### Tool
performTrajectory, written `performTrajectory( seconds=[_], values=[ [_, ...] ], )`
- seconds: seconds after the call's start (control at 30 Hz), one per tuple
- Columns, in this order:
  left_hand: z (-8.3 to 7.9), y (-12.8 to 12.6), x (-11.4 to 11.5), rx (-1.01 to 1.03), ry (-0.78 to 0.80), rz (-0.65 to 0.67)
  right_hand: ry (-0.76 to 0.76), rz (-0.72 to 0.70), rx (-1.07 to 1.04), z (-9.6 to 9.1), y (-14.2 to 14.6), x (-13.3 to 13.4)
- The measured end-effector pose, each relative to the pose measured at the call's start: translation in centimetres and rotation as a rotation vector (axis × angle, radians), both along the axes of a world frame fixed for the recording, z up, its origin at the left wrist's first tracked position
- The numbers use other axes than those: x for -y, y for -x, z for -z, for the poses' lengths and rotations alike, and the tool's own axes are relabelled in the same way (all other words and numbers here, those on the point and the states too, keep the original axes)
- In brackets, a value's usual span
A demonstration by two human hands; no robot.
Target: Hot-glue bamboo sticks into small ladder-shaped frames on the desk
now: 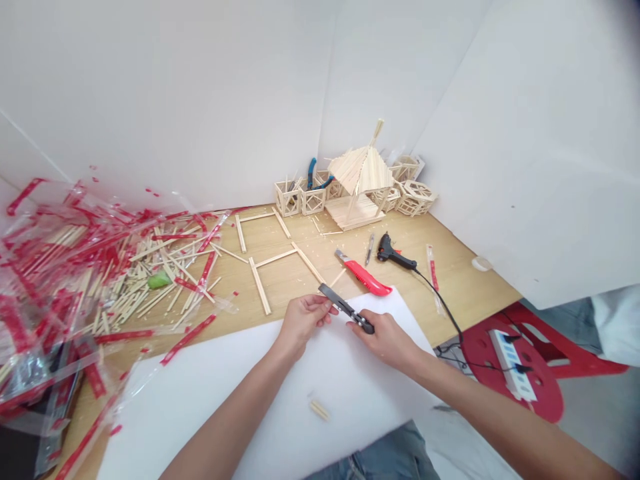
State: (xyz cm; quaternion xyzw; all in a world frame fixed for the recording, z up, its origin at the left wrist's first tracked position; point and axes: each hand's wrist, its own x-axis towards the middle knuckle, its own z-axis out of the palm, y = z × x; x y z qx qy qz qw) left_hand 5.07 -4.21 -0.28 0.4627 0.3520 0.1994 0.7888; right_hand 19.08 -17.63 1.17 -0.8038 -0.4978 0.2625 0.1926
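Observation:
My right hand point(384, 337) is closed round the handle end of a black utility knife point(345, 307). My left hand point(303, 317) pinches near the knife's blade end; whether it holds a small stick there I cannot make out. Both hands hover over a white sheet point(240, 393) on the wooden table point(465, 280). A short wooden stick piece point(319, 409) lies on the sheet near me.
A red utility knife point(364, 274), a pen point(369, 249) and a black glue gun point(395, 255) lie beyond the hands. Stick frames point(280, 260), a stick-built pavilion point(361, 187) and small lattice boxes point(299, 197) stand at the back. Loose sticks and red wrappers point(100, 280) pile at left. A red stool point(515, 367) with a power strip is at right.

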Motion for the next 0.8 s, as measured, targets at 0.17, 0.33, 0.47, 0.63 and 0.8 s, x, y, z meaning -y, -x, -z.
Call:
performTrajectory(
  seconds=[0.17,0.33,0.47,0.63,0.8],
  values=[
    [0.4,0.2,-0.7,0.046,0.031,0.007,-0.059,0.002,0.024,-1.8,-0.2,-1.1],
    [0.0,1.3,-1.8,0.118,0.119,-0.048,-0.174,0.226,0.118,-3.5,-3.5,-2.5],
    [-0.7,2.1,-2.3,0.133,0.131,-0.054,-0.124,0.361,0.4,-2.5,-7.8,-3.4],
    [-1.3,2.4,-2.6,0.15,0.067,-0.056,-0.039,0.352,0.468,0.2,-10.0,-4.2],
    [-1.4,2.7,-3.1,0.151,0.028,-0.035,-0.003,0.296,0.449,1.8,-10.0,-5.1]
  ],
)
